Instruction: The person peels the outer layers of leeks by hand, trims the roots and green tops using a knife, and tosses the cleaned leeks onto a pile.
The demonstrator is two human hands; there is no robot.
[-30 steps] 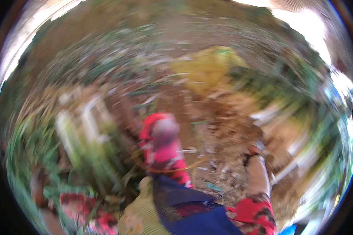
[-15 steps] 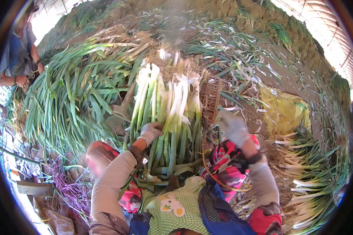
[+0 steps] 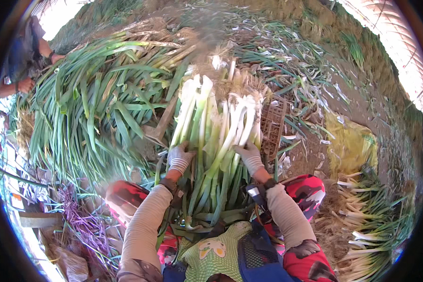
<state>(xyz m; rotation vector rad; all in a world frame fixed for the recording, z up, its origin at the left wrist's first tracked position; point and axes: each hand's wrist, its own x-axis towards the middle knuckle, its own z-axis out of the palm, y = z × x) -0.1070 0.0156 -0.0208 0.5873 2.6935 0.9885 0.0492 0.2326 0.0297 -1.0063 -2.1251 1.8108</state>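
A bundle of large green onions (image 3: 221, 127) stands in front of me, white root ends away from me and green leaves toward my lap. My left hand (image 3: 180, 159), in a striped glove, is closed on stalks at the bundle's left side. On the opposite side my right hand (image 3: 250, 158), also gloved, is closed against the right-hand stalks, thumb inward. Some fingertips of both hands are hidden among the stalks. Beside the right wrist is a small dark object (image 3: 256, 194) whose kind I cannot make out.
A big heap of green onions (image 3: 89, 108) lies to the left, with a person's hand (image 3: 26, 85) beyond it. A brown plastic crate (image 3: 273, 127) is right of the bundle. Cleaned green onions (image 3: 366, 225) lie at lower right, near a yellow sack (image 3: 350, 143). Purple strands (image 3: 82, 223) are at lower left.
My right hand has come from the right, where it was blurred, to the bundle's right side. My left hand stays on the left stalks. The view has shifted, so the bundle appears farther right.
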